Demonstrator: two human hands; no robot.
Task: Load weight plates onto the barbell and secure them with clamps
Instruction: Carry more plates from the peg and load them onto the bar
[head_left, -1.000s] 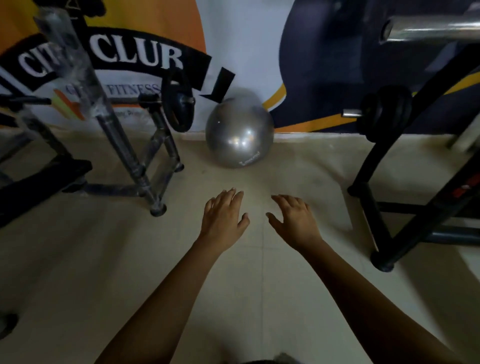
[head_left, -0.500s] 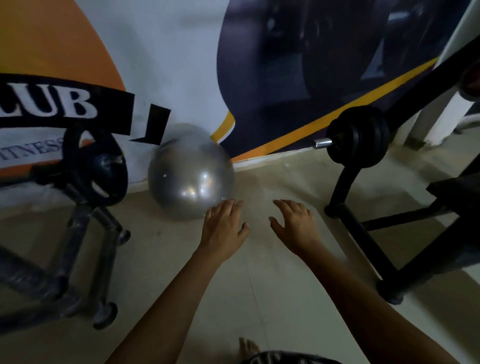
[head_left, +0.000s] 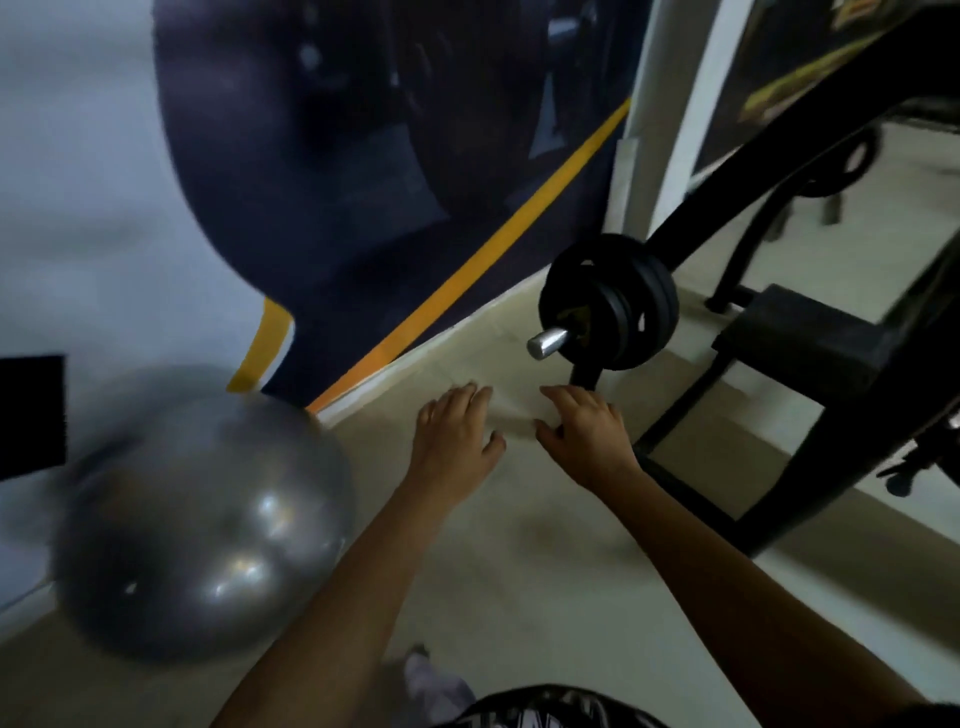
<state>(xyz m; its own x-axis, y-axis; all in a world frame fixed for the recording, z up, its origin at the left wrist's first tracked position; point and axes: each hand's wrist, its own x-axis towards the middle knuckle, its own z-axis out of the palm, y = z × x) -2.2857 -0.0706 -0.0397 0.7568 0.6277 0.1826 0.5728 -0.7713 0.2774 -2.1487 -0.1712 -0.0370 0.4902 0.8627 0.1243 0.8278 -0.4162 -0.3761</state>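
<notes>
Several black weight plates (head_left: 621, 301) hang stacked on a short peg of the black rack, with the peg's silver end (head_left: 546, 343) poking out towards me. My left hand (head_left: 456, 434) and my right hand (head_left: 589, 434) are stretched forward side by side, palms down, fingers spread, holding nothing. The right hand's fingertips sit just below the plates, a little apart from them. No barbell or clamp shows in this view.
A grey exercise ball (head_left: 202, 525) rests on the floor at the left against the banner wall (head_left: 363, 156). The black rack frame (head_left: 810, 415) and a bench pad (head_left: 800, 338) fill the right side. Pale tiled floor (head_left: 519, 571) lies under my arms.
The view has swung to the right: the ball slid to the left, and the plate stack now sits near the middle, just above my hands. Both hands stay open and empty.
</notes>
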